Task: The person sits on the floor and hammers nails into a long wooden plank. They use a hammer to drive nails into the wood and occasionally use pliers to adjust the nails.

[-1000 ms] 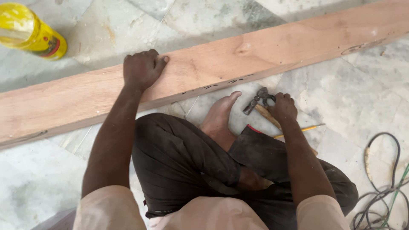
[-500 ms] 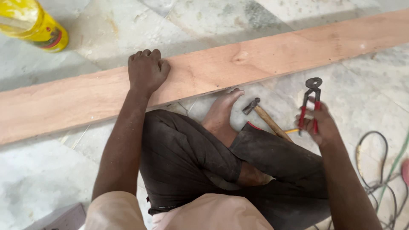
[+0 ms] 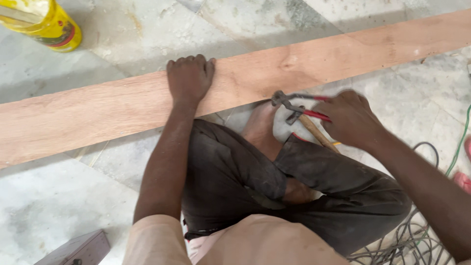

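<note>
Stretching across the stone floor [image 3: 59,206] from lower left to upper right, the long wooden plank [image 3: 98,115] ran out of view at both ends. The left hand [image 3: 189,78] lay flat and unclenched on its near edge. Just beside that edge, the right hand [image 3: 348,118] gripped the red-handled pincers [image 3: 297,104], jaws pointing left toward the plank. A hammer [image 3: 314,130] lay beneath, its handle mostly hidden by hand and knee.
</note>
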